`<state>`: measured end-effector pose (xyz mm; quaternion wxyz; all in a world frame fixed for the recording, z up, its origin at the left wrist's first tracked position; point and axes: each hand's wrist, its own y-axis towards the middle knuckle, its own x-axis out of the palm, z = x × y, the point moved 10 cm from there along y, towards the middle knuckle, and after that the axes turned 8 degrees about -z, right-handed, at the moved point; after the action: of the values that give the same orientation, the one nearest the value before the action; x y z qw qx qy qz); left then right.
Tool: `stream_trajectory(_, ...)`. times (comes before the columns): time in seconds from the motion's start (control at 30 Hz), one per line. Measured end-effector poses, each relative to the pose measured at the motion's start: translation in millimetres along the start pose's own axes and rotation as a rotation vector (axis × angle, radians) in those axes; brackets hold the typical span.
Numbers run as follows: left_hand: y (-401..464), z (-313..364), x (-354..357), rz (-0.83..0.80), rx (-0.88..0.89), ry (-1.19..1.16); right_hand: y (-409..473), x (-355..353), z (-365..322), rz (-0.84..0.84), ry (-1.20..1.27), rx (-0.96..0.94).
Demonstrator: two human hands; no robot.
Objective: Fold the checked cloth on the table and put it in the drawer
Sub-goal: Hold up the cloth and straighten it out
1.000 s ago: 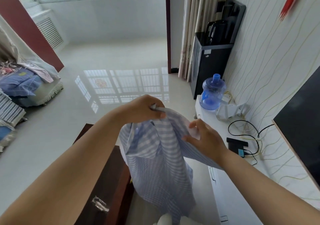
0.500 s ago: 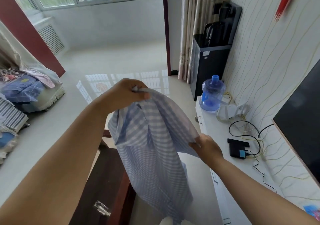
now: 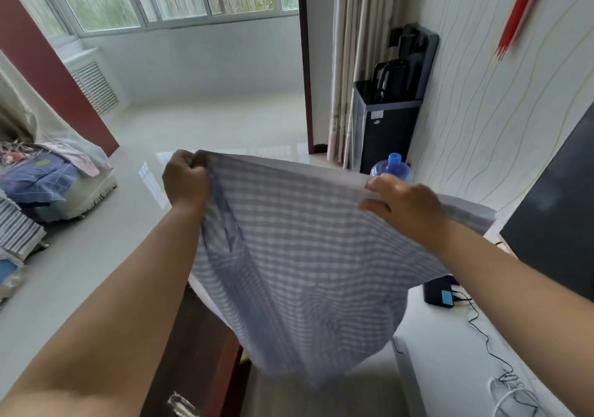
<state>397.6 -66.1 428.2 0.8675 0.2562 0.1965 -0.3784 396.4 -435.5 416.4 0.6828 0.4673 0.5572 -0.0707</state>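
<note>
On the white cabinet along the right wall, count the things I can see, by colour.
Blue: 1, the water jug, partly hidden behind the right hand and the checked cloth.
Black: 2, the small box and its cable.
White: 1, the cord bundle near the front.
Total: 4 on the white cabinet.

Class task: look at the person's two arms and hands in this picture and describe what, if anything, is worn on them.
Nothing is worn. Both forearms are bare as far as the frame shows, with no sleeves in view. The left hand and right hand have no gloves, and no rings, watch or bracelets are visible.
</note>
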Motion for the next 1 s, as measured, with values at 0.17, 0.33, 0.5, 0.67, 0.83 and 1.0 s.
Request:
stream_trajectory(0.17,4,10,8,0.055,-0.07,-0.173,-25,19,13,-0.013,-0.02,0.147)
stream_trajectory(0.33,7,26,8,0.074,-0.011,-0.254,-74,61,78,-0.265,0.015,0.548)
stream_trajectory(0.5,15,31,-3,0.121,0.017,-0.25,-120,87,102,-0.371,0.286,0.923)
stream_trajectory(0.67,8,-9,-13,0.131,-0.127,-0.134,-63,17,88,-0.033,0.184,0.782)
stream_trajectory(0.83,-7,-67,-12,0.119,-0.264,-0.096,-30,23,107,-0.35,-0.156,0.729)
stream_trajectory(1.0,-11,-82,-2,0.087,-0.317,-0.137,-36,21,101,-0.323,-0.242,0.675)
